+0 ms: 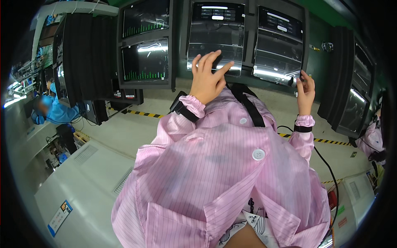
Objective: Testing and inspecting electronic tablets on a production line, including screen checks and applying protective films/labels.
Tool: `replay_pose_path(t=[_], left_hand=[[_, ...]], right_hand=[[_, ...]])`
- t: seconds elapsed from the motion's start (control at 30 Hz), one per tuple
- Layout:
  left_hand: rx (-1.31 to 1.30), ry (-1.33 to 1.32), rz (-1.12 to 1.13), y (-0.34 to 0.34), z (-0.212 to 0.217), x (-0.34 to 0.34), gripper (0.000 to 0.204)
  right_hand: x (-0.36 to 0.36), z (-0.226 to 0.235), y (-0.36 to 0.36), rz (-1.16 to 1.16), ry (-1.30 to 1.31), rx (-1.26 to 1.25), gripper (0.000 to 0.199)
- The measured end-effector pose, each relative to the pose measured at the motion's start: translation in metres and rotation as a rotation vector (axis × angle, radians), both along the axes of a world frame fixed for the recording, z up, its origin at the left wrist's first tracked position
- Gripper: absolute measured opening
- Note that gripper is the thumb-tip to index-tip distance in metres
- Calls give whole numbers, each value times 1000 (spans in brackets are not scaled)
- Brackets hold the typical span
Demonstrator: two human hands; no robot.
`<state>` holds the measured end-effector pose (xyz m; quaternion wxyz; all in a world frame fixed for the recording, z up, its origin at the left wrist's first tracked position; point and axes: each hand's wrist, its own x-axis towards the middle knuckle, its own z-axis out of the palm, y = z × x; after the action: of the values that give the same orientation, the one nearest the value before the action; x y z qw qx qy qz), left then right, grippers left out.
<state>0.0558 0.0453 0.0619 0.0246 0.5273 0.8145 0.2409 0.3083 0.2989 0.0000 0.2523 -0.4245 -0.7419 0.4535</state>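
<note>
My left hand [209, 79] is open, its fingers spread over the lower part of the middle display panel [213, 39]. A dark patch shows between its thumb and index finger; I cannot tell whether it is a reflection. At the lower right corner of the right display panel [278, 53] is my right hand [305, 93], thumb and fingers curled close together. What they pinch, if anything, is too small to make out. Both panels are lit at the top with white bars and small tiles, and glare crosses their lower parts. They lie in dark frames.
To the left, a dark rack holds two screens with green bars [144, 62]. More dark racks [337, 74] stand at the right. Yellow-black tape [140, 113] marks the floor behind me. A black cable [331, 173] hangs at my right. A person in blue [58, 109] is far left.
</note>
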Motion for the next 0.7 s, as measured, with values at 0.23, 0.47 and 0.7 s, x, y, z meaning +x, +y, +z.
replay_pose_path(t=[0.23,0.47,0.7], left_hand=[[47,7,64,-10,-1,-7,46],[10,0,63,-9,-6,-5,45],[9,98,259,21,-8,-31,49]], right_hand=[[-29,26,-1,27,-201,455,27],[-91,41,-6,224,-348,683,35],[-96,42,0,139,-331,704,37]])
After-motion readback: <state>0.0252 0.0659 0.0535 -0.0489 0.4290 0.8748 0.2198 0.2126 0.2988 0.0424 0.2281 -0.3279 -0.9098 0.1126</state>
